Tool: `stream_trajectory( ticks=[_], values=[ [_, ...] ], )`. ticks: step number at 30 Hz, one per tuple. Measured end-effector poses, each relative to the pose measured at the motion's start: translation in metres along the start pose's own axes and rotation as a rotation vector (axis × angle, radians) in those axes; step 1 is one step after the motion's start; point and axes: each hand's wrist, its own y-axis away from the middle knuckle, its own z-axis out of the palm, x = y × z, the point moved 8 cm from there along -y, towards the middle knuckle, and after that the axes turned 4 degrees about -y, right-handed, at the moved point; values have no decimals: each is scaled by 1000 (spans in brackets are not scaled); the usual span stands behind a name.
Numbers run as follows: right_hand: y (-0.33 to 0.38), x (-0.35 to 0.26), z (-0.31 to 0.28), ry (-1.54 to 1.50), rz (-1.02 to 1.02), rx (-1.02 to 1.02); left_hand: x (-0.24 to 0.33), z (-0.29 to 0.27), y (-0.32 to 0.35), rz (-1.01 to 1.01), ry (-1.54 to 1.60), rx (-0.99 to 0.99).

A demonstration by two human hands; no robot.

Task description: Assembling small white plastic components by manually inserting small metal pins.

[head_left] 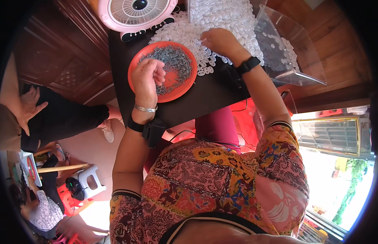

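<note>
My left hand (146, 79) is over the near left part of a round orange plate (164, 97). Its fingers are curled in, and whatever they hold is hidden. Many small grey screws (179, 61) lie in a ring on the plate, leaving part of the orange bottom bare. Further right, my right hand (222, 42) reaches to the edge of a big heap of small white plastic pieces (225, 18), oval with holes. Its thumb and fingers are pinched together at the pieces; what is between them is too small to tell. Several loose white pieces (205, 70) lie just below that hand.
A pink fan (138, 20) stands at the far left of the dark table (189, 110). To the right, a clear plastic bin (294, 75) lies tipped with white pieces in it. Another person's hand (32, 101) is at the left; a grey stool (89, 183) stands on the floor.
</note>
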Motion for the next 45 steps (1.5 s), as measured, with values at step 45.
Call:
stream_trajectory(
  ticks=[45],
  values=[
    [54,-130,-32,-814,-71,304,9,25,15,-122,11,-235]
  ],
)
